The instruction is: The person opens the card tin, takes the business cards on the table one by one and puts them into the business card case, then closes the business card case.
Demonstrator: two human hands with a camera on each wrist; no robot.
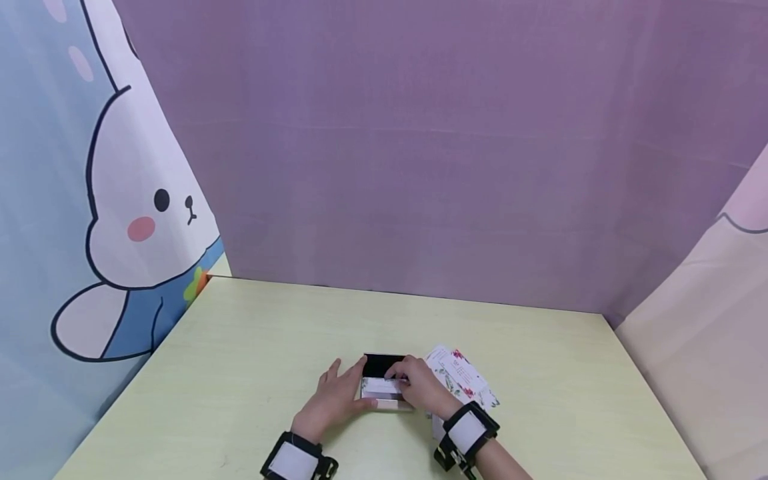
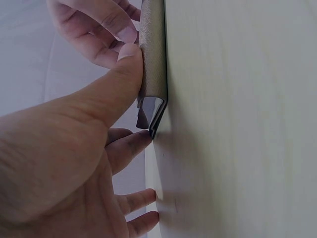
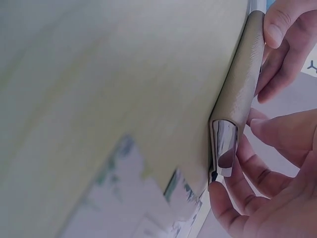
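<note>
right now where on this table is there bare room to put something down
The table lies bare left of the left hand, across the far strip by the purple backdrop, and at the right edge. It is crowded where both hands meet the card case, with the floral cards beside the right hand.

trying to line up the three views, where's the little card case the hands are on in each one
Head: the card case lies low at centre on the table, between the left hand and right hand.
Left wrist: its grey side and metal end stand at top centre, under the thumb.
Right wrist: it runs down the right side, with the floral cards at the bottom.
Shared landmark: the pale green tabletop.
</note>
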